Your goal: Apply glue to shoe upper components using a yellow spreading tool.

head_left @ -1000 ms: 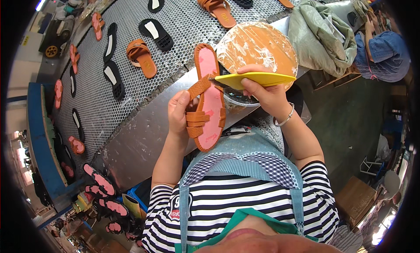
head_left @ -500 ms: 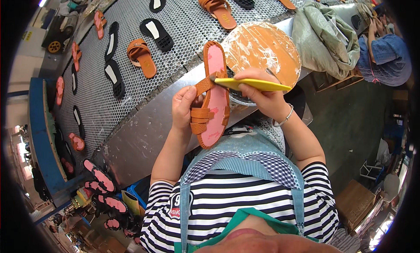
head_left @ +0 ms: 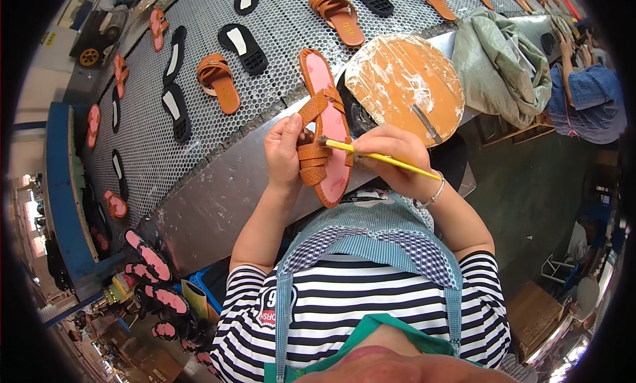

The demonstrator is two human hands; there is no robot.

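head view: left hand (head_left: 283, 154) grips the sandal (head_left: 326, 127) by one strap (head_left: 313, 109), sole (head_left: 318, 71) just right of its thumb (head_left: 293, 122); right hand (head_left: 400, 150) pinches the yellow brush (head_left: 341, 146), tip (head_left: 323, 140) perhaps touching the sandal.

Your left hand (head_left: 283, 148) grips a brown-strapped sandal (head_left: 338, 173), its pink face toward you. Your right hand (head_left: 397, 154) pinches a yellow brush (head_left: 343, 146), the dark tip by the straps. Just beyond sits a round orange disc (head_left: 377, 78) smeared with white, a dark strip (head_left: 426, 123) lying on it. Left of that, your bench (head_left: 212, 191) carries black soles (head_left: 258, 60) and brown sandals (head_left: 225, 95); to the right lies a pale green sack (head_left: 493, 65), near a person in blue (head_left: 589, 98).
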